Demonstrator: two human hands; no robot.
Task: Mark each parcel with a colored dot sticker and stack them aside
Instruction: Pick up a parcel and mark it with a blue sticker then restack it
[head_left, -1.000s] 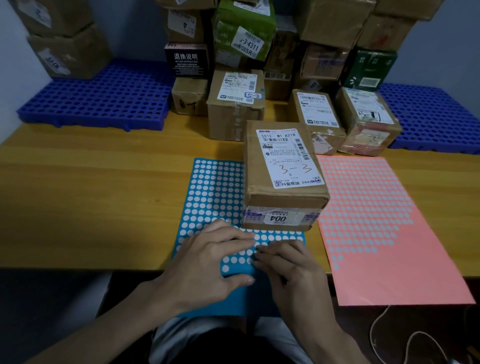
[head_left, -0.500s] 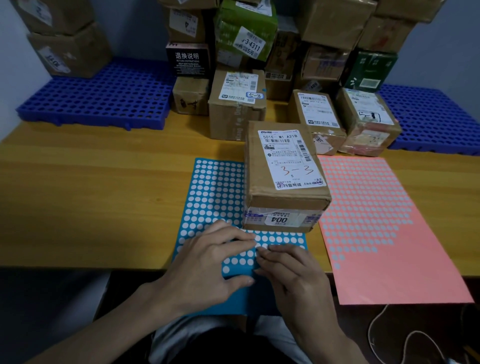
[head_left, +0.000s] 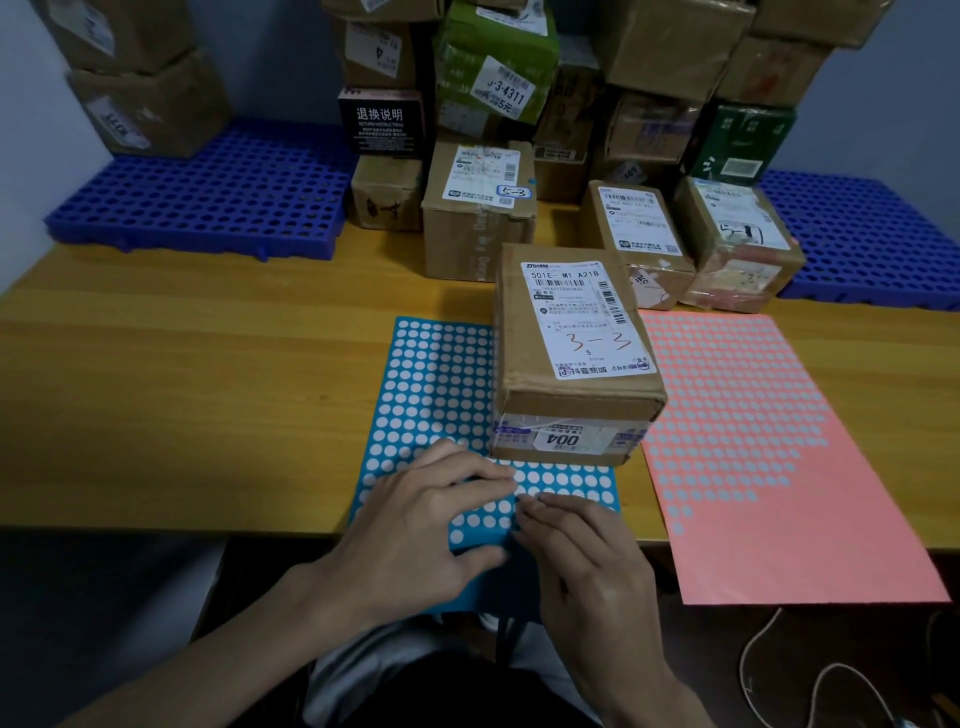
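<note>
Hands on glossy dotted sheet

parcel sorting room: stacked labelled cartons, blue plastic pallets

Parcel on table, overlapping left sticker sheet, beside right sheet, stacked boxes behind.
</note>
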